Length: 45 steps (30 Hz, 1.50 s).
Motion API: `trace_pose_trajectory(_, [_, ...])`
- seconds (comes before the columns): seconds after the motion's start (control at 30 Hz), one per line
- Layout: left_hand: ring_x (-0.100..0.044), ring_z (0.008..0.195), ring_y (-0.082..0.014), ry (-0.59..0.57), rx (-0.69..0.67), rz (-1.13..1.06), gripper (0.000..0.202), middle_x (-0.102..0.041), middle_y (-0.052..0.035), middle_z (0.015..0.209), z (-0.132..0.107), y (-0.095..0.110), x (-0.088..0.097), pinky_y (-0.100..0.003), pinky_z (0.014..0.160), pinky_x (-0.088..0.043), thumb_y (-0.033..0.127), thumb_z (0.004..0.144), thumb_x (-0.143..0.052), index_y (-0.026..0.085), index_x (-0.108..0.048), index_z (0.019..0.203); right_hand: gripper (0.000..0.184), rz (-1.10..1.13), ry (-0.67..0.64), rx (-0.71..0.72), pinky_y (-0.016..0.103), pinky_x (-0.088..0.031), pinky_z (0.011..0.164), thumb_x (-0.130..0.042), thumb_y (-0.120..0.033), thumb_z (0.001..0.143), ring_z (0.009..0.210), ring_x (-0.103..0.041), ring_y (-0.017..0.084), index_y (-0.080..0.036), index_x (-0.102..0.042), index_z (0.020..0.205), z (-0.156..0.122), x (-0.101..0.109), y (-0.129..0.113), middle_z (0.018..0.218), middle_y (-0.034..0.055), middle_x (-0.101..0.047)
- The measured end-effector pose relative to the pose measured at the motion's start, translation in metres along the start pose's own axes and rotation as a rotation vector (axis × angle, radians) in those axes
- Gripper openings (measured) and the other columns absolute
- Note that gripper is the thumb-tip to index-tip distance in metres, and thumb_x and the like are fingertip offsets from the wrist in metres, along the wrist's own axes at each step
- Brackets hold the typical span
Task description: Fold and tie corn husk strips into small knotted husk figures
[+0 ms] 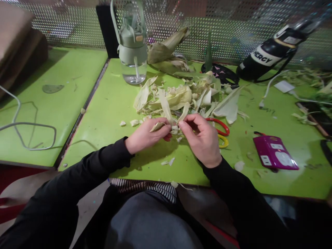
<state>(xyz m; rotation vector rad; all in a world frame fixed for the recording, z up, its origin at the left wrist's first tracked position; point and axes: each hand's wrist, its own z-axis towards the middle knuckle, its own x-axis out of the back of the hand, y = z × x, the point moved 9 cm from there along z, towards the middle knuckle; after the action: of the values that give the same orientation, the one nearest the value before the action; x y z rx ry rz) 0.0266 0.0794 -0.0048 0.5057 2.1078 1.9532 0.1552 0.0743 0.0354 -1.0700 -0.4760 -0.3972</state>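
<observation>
My left hand (146, 136) and my right hand (201, 136) meet over the green table (111, 103), both pinched on thin strips of pale corn husk (166, 109) that rise from between the fingers. A small folded piece of husk (157, 127) sits in the left fingers. Just behind the hands lies a pile of dried corn husks (181, 98). Red-handled and yellow-handled scissors (221, 133) lie right beside my right hand, partly hidden by it.
A clear water bottle with a green lid (132, 45) stands at the back. A magenta device (275, 152) lies to the right, a black bottle (269, 55) and white cable (272, 86) behind it. Husk scraps (168, 161) dot the table. A perforated metal screen (77, 24) closes the back.
</observation>
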Motion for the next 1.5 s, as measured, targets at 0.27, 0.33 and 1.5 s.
trace_pose_trajectory(0.27, [-0.062, 0.058, -0.0076, -0.011, -0.08, 0.2, 0.019, -0.069, 0.0008, 0.064, 0.001, 0.0, 0.001, -0.02, 0.06, -0.049, 0.018, 0.091, -0.052, 0.015, -0.059, 0.073, 0.017, -0.139, 0.037, 0.035, 0.03, -0.046, 0.061, -0.067, -0.024, 0.086, 0.07, -0.056, 0.015, -0.02, -0.058, 0.101, 0.0, 0.0, 0.004, 0.09, 0.003, -0.061])
trace_pose_trajectory(0.33, [-0.062, 0.058, -0.008, -0.045, -0.095, 0.265, 0.019, -0.069, 0.0006, 0.065, 0.001, -0.001, -0.002, -0.02, 0.061, -0.049, 0.019, 0.091, -0.051, 0.015, -0.06, 0.074, 0.021, -0.215, 0.036, 0.141, 0.034, -0.05, 0.072, -0.063, -0.022, 0.089, 0.085, -0.061, 0.019, -0.019, -0.061, 0.11, -0.001, -0.001, -0.004, 0.104, 0.0079, -0.065])
trace_pose_trajectory(1.5, [-0.061, 0.057, -0.004, -0.094, 0.347, -0.241, 0.017, -0.062, 0.0035, 0.064, -0.004, -0.017, -0.009, -0.017, 0.063, -0.054, 0.01, 0.093, -0.053, 0.012, -0.06, 0.077, 0.018, -0.143, -0.298, 0.068, 0.025, -0.043, 0.051, -0.062, -0.031, 0.095, 0.052, -0.058, 0.01, -0.023, -0.073, 0.106, -0.002, -0.007, -0.009, 0.068, -0.0026, -0.072])
